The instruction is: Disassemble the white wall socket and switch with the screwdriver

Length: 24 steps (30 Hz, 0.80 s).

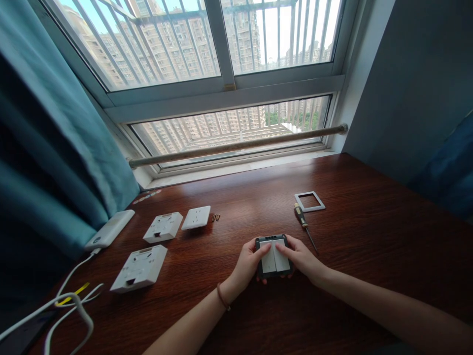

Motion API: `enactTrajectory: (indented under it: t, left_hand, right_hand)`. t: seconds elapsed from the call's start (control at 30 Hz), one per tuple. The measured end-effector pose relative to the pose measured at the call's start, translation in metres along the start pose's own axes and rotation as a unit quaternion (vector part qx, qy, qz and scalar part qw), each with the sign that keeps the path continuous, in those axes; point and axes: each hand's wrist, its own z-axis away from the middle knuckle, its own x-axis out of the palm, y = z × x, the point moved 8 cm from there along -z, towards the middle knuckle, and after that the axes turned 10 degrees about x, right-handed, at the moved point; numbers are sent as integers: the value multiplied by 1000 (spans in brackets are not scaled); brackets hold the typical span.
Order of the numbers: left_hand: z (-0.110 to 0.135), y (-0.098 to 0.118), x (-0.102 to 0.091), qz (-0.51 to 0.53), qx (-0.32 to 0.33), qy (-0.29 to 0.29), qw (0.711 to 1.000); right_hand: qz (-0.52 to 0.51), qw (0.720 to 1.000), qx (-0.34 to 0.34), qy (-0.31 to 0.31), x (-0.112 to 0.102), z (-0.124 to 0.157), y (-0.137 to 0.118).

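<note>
Between my two hands is a two-gang wall switch [274,261] with two white rockers in a dark frame. My left hand [250,259] grips its left side, thumb lying on the left rocker. My right hand [302,257] holds the right side, with its thumb on the right rocker. Fingers of both hands curl under the switch and are partly hidden. Just beyond my right hand lies a screwdriver [300,216] with a dark and yellowish handle, its shaft pointing toward me. The screwdriver's handle end is beside a white square cover frame [320,205].
To the left on the brown table [244,207] are a white socket panel [201,217], several small screws [216,217] and two white mounting boxes [162,228]. Farther left lie a white power bank [111,229] and a looped white cable [85,315]. A window rail [236,146] crosses behind.
</note>
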Motion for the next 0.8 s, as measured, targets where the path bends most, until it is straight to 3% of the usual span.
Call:
enactTrajectory:
  t: [0.47,0.8]
  left_hand:
    - [2,-8,0,-3,-21,-4,1000]
    - [-6,-1,2,29,11,-27,999]
  right_hand:
    - [2,999,7,34,-4,-5,7]
    - [-27,999,6,33,-12,-8,3]
